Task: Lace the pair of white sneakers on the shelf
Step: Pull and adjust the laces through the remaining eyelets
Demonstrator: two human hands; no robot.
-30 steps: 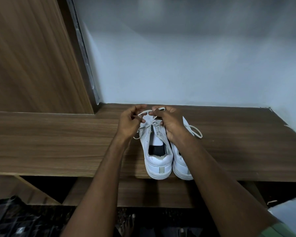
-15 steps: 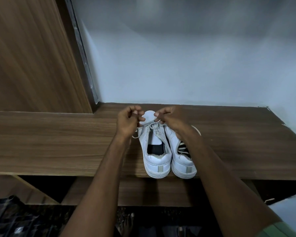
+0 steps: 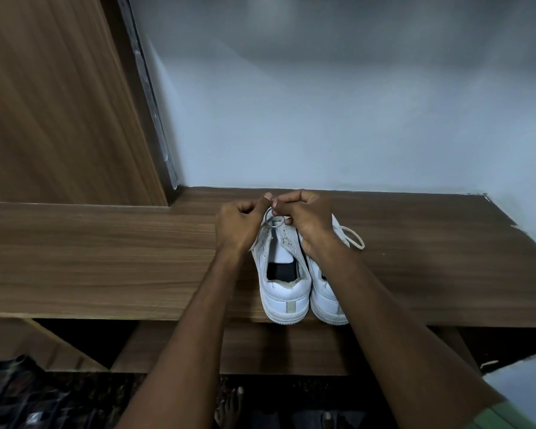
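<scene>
The thin white lace (image 3: 271,216) stands in a small loop over the tongue of the left white leather sneaker (image 3: 283,274), which sits heel-out beside its partner, the right white sneaker (image 3: 325,292), near the front edge of the brown wood-grain shelf (image 3: 106,258). Both hands pinch that lace, left hand (image 3: 237,226) and right hand (image 3: 304,218) curled tight and nearly touching. If either pinch slackens, I'd guess the loop collapses (the knot looks unset). The other shoe's loose lace loop (image 3: 353,239) could snag a wrist.
</scene>
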